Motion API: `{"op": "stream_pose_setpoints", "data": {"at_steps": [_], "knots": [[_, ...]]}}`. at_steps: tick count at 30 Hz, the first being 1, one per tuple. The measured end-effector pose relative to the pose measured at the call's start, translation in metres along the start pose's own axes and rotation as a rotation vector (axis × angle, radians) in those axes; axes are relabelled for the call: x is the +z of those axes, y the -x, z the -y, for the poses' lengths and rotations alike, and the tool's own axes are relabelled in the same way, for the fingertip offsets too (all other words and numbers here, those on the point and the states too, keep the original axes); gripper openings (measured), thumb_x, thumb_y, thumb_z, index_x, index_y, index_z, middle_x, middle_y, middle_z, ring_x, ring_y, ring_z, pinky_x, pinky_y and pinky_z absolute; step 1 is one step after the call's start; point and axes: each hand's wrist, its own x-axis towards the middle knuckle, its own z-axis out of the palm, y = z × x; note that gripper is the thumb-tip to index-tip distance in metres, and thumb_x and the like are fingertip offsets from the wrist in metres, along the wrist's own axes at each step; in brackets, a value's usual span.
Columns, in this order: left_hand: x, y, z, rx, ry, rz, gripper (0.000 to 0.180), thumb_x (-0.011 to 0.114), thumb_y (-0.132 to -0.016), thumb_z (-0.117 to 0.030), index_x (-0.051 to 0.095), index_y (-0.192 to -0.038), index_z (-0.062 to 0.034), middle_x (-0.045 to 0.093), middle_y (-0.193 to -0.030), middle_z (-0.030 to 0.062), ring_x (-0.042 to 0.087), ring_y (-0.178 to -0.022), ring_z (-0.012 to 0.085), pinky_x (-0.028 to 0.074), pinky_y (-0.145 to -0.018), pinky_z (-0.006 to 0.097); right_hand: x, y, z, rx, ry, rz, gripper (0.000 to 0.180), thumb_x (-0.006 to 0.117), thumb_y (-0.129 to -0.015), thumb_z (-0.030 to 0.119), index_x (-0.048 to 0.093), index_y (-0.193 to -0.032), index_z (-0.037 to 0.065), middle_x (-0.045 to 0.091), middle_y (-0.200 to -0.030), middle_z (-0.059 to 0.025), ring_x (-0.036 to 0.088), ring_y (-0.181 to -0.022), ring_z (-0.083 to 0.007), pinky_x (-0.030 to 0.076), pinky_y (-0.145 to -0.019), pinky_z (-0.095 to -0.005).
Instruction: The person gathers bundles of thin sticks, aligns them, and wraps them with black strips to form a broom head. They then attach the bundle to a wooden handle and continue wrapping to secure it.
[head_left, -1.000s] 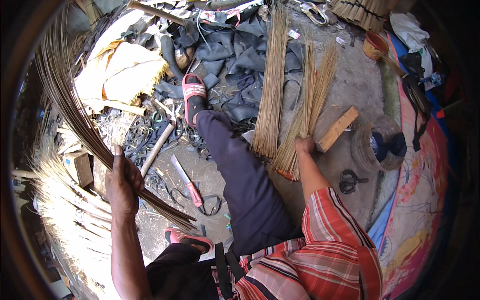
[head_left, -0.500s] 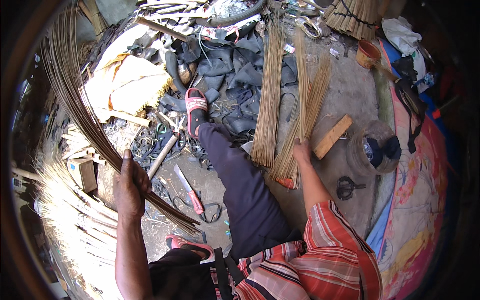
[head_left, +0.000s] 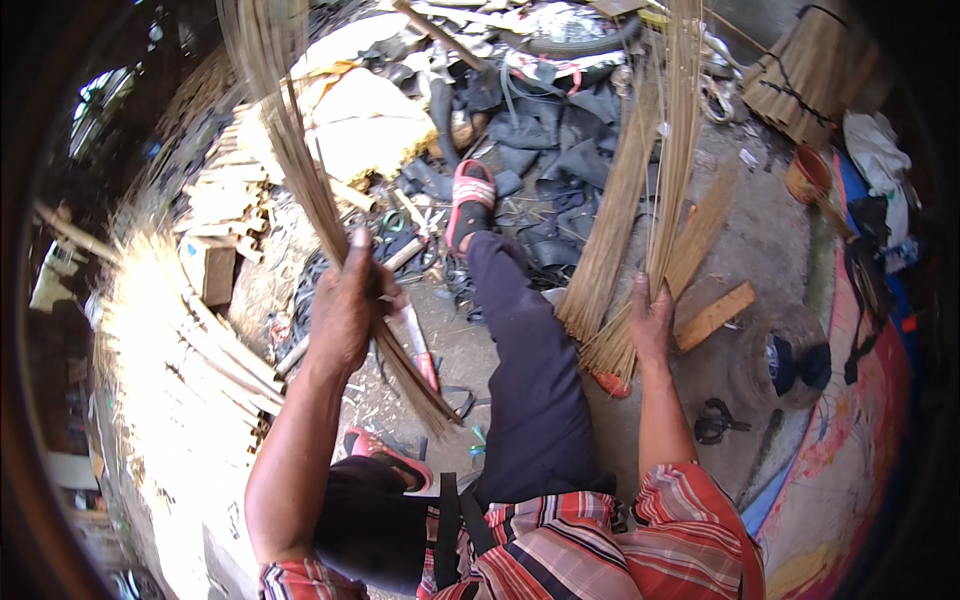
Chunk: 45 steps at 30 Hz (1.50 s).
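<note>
My left hand (head_left: 348,300) is closed round a bundle of thin broom sticks (head_left: 305,165). Its long ends fan upward, blurred at the top, and the short butt ends point down over the floor. In my right hand (head_left: 652,318), fingers closed, is a slimmer bunch of pale broom sticks (head_left: 682,120), held upright by its lower end. Just left of that bunch lies a thick pile of sticks (head_left: 612,225) on the floor. Another pile of sticks (head_left: 708,228) slants out beneath the right hand, with something orange under its lower end.
A red-handled knife (head_left: 426,362) lies behind the left bundle. To the right are a wood block (head_left: 716,316), black scissors (head_left: 718,420), a clear plastic container (head_left: 790,350) and a brown cup (head_left: 808,175). Handled brooms (head_left: 190,330) lie left; black rubber scraps (head_left: 560,130) spread ahead.
The view has shifted, so the floor things sit further right. My left hand, still gripping its bundle, has moved right and the bundle stands steeper. The right hand's bunch now looks wider and nearer.
</note>
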Motion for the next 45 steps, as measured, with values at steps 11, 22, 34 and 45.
{"op": "stream_pose_setpoints", "data": {"at_steps": [11,22,34,45], "knots": [[-0.002,0.007,-0.017,0.209,0.336,0.044,0.124,0.038,-0.076,-0.099,0.050,-0.139,0.0068,0.066,-0.128,0.0242,0.073,-0.106,0.0310,0.062,-0.093,0.045,0.142,0.082,0.202,-0.446,-0.058,0.679,0.055,0.087,-0.085,0.036,0.061,-0.119,0.000,0.071,-0.109,-0.0258,0.072,-0.100,-0.0446,0.057,-0.084,-0.0512],[-0.056,0.033,-0.003,0.308,0.048,-0.304,0.052,0.077,-0.098,-0.043,0.063,-0.118,0.0037,0.062,-0.065,0.0005,0.065,-0.058,0.0148,0.051,-0.056,0.028,0.196,0.068,0.230,-0.536,-0.163,1.171,0.092,0.085,-0.083,0.054,0.051,-0.147,-0.003,0.057,-0.141,-0.0312,0.055,-0.137,-0.0453,0.049,-0.108,-0.0539],[0.018,0.000,0.140,0.418,-0.044,-0.117,0.028,0.077,-0.092,-0.013,0.069,-0.115,0.0013,0.076,-0.099,0.0082,0.071,-0.094,0.0166,0.055,-0.085,0.034,0.217,0.049,0.242,-0.200,-0.588,0.796,0.025,0.078,-0.097,0.022,0.071,-0.114,0.006,0.072,-0.088,-0.0017,0.067,-0.080,-0.0102,0.055,-0.075,-0.0317],[0.021,-0.040,0.212,0.327,-0.141,0.010,0.052,0.077,-0.092,-0.017,0.053,-0.135,0.0019,0.062,-0.126,0.0147,0.060,-0.120,0.0258,0.047,-0.107,0.040,0.249,0.060,0.172,-0.221,-0.458,0.845,0.031,0.075,-0.100,0.024,0.069,-0.120,0.001,0.071,-0.102,-0.0071,0.066,-0.097,-0.0156,0.052,-0.091,-0.0347]]}}
